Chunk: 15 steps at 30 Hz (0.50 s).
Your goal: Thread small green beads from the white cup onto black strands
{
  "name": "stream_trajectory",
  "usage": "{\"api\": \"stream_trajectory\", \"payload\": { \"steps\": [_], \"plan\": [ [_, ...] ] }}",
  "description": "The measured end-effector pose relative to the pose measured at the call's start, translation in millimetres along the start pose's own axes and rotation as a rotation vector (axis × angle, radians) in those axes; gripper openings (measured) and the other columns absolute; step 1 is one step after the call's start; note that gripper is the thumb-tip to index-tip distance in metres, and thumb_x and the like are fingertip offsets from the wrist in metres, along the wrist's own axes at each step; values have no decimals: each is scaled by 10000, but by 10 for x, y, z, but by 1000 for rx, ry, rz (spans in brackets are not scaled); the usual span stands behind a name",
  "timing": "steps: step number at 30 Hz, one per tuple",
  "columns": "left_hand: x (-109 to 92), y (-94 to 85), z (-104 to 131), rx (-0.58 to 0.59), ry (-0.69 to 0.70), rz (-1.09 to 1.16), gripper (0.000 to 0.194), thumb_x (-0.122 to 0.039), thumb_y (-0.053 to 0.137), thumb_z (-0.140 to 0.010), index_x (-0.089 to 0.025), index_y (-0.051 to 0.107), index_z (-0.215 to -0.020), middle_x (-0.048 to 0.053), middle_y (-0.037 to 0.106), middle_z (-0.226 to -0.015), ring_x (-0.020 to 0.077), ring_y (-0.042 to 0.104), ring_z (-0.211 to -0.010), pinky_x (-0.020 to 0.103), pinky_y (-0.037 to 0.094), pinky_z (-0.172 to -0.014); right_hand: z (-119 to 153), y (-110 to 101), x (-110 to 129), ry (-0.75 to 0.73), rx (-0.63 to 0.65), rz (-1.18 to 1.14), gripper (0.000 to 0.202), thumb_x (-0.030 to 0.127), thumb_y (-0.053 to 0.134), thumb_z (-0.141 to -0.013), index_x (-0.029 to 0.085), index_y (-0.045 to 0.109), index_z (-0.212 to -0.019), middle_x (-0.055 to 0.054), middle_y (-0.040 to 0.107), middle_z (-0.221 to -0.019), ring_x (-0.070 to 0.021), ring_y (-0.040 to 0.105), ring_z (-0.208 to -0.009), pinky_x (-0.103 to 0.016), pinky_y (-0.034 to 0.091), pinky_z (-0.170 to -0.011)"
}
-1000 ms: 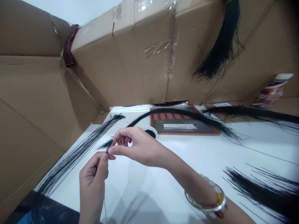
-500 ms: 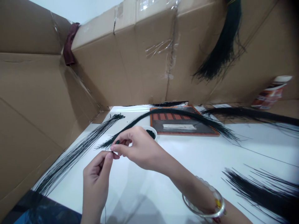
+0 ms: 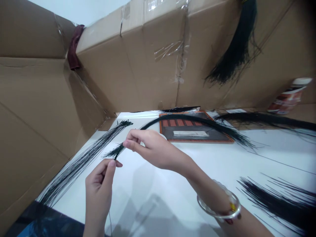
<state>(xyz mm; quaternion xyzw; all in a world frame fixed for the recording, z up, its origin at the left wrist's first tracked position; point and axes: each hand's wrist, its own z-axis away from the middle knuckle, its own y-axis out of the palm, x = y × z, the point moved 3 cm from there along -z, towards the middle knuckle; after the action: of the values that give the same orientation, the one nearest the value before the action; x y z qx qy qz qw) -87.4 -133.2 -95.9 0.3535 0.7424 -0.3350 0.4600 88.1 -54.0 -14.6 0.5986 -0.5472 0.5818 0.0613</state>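
My left hand (image 3: 100,184) is closed in a pinch between thumb and forefinger on the lower end of a short dark green wire-like strand (image 3: 118,153). From below that hand a thin strand (image 3: 110,220) hangs down. My right hand (image 3: 151,148) pinches at the strand's upper end; its fingertips hide the exact contact. Behind the hands a long arched bundle of dark green strands (image 3: 182,116) lies on the white table (image 3: 197,177). To the left is a bundle of thin dark wires (image 3: 84,158) with thicker dark green tips (image 3: 125,123).
Behind my right hand, a white bowl (image 3: 163,136) is mostly hidden. A red-edged board (image 3: 170,136) lies behind it. Dark bundles lie at right (image 3: 274,197) and back right (image 3: 266,119). A bottle (image 3: 287,98) stands by the cardboard wall (image 3: 138,72), where another bundle (image 3: 237,49) hangs.
My right hand has moved up and slightly right, away from the left fingertips, so more of the dark green strand shows between them. The bowl's dark contents are now covered.
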Motion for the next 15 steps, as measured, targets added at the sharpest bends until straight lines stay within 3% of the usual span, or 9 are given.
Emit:
{"api": "stream_trajectory", "payload": {
  "steps": [6,12,15],
  "plan": [
    [29,31,-11,76,-30,45,374,-517,642,-878,-173,694,-741,-52,348,-502,86,270,-468,235,230,-438,-7,119,43,-32,149,115,380,393,318,-1051,211,417,-732,40,468,-621,-125,429,-601,-282,275,-588],
    [-28,30,-5,98,-3,-17,388,-505,603,-902,-166,687,-733,-7,529,-616,88,309,-497,237,268,-458,-28,144,57,-142,153,159,393,367,341,-1053,203,383,-699,41,458,-628,-113,392,-595,-284,240,-595],
    [-21,22,-4,125,0,-31,375,-490,595,-905,-167,680,-735,-9,510,-586,96,303,-495,244,256,-459,-52,160,53,-226,134,180,409,332,387,-1046,190,438,-666,38,461,-624,-109,370,-588,-289,235,-598]
  ]
}}
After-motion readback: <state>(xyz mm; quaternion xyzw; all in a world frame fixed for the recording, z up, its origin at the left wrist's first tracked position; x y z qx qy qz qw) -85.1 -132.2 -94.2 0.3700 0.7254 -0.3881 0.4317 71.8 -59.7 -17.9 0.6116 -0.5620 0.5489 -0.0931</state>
